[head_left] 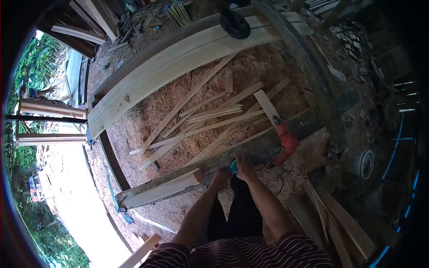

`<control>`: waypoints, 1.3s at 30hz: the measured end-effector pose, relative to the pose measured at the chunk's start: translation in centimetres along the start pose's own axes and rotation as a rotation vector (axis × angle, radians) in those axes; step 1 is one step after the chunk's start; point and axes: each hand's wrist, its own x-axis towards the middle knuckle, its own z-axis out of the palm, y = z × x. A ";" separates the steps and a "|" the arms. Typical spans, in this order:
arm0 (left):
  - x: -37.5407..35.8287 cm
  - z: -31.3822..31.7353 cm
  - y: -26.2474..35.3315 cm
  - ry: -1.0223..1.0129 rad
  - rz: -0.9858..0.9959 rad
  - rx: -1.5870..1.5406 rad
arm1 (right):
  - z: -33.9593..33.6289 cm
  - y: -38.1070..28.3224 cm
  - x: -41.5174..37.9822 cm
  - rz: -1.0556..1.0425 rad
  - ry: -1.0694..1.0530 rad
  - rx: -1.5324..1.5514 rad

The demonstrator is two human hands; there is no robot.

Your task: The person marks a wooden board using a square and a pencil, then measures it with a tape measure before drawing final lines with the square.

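My right hand (244,169) is closed at a small round teal object (233,166), its kind too small to make out. Close beside it, my left hand (220,179) has its fingers curled in; what they hold, if anything, is hidden. Both hands are above the near dark beam (214,167). To their right a red power drill (286,139) rests on the beam, its bit pointing away from me over a pale strip of wood (266,105). Left of my hands, a pale squared timber (165,189) lies along the beam.
Long pale planks (178,62) span the far side, with a black bag-like item (234,24) on top. Thin wood strips (214,114) lie across shavings inside the frame. A white bucket (366,164) stands at right, near leaning boards (335,219). Another person's arm (44,92) shows far left.
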 end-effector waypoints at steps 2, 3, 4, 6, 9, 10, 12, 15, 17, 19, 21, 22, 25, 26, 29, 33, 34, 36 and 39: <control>-0.8 0.3 0.6 -0.042 -0.036 0.027 | -2.2 0.6 -1.1 0.049 -0.038 0.160; -0.8 0.7 -0.2 -0.008 0.199 0.013 | -2.5 1.1 -1.4 0.034 -0.033 0.154; -1.2 0.9 0.0 0.028 0.439 0.003 | -2.3 1.7 -2.1 -0.007 0.030 0.240; -3.0 1.3 1.3 0.102 0.405 -0.008 | -2.1 2.3 -3.3 -0.069 0.102 0.311; -5.7 0.2 4.4 0.152 0.305 -0.114 | -2.4 2.1 -5.1 -0.155 0.227 0.293; -6.2 -0.4 5.1 0.131 0.232 -0.203 | -2.9 1.7 -5.6 -0.173 0.256 0.339; -7.4 -1.5 6.0 0.141 0.291 -0.104 | -3.3 0.5 -6.2 -0.233 0.295 0.367; -9.6 -3.8 6.6 0.171 0.275 0.057 | -3.0 -1.2 -5.5 -0.365 0.320 0.341; -10.3 -5.4 5.2 0.221 0.214 0.081 | -3.5 -3.1 -5.1 -0.379 0.153 0.474; -10.2 -6.4 1.8 0.162 0.310 -0.113 | -5.0 -5.9 -5.4 -0.516 0.107 0.463; -14.2 -7.9 1.9 0.270 0.272 -0.140 | -5.2 -8.1 -5.7 -0.624 0.053 0.450; -15.6 -9.0 1.8 0.323 0.224 -0.121 | -4.7 -9.3 -5.0 -0.712 0.046 0.376; -19.2 -12.0 -0.1 0.398 0.290 -0.130 | -5.6 -14.0 -5.6 -0.767 -0.125 0.351; -20.0 -12.4 -1.2 0.413 0.298 -0.149 | -6.3 -15.5 -6.7 -0.702 -0.283 0.417; -21.6 -15.6 -4.5 0.402 0.418 -0.216 | -3.6 -18.7 -5.1 -0.867 -0.286 0.396; -27.1 -17.8 -7.5 0.407 0.375 -0.328 | -3.6 -24.5 -8.3 -0.622 -0.529 0.498; -28.6 -18.3 -8.1 0.378 0.350 -0.291 | -3.7 -25.8 -8.9 -0.685 -0.586 0.423; -30.4 -18.5 -9.9 0.357 0.333 -0.263 | -3.3 -27.7 -9.7 -0.752 -0.643 0.331; -31.8 -19.0 -14.2 0.454 0.466 -0.603 | -2.4 -31.7 -10.9 -0.810 -0.763 0.214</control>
